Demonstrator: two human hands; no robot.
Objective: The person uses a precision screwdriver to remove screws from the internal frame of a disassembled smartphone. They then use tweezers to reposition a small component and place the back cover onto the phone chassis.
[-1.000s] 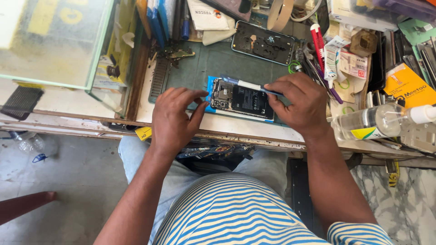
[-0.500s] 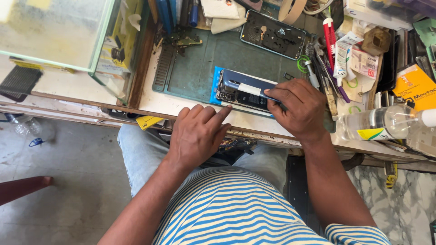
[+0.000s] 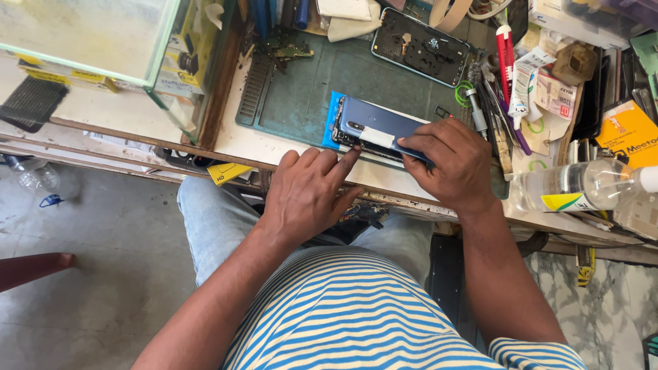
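Two hands meet on the blue phone [image 3: 379,127] at the green mat's [image 3: 308,96] five o'clock corner: right hand [image 3: 449,163] pinches its edge (steadying it), left hand's [image 3: 306,194] forefinger presses the near edge, other fingers loose, holding nothing.

A flat blue packet [image 3: 331,122] lies on the green mat [image 3: 301,103] near the bench's front edge. An orange-yellow package [image 3: 629,133] sits at the right edge. A clear bottle [image 3: 576,186] there carries a yellow-green label [image 3: 561,201].
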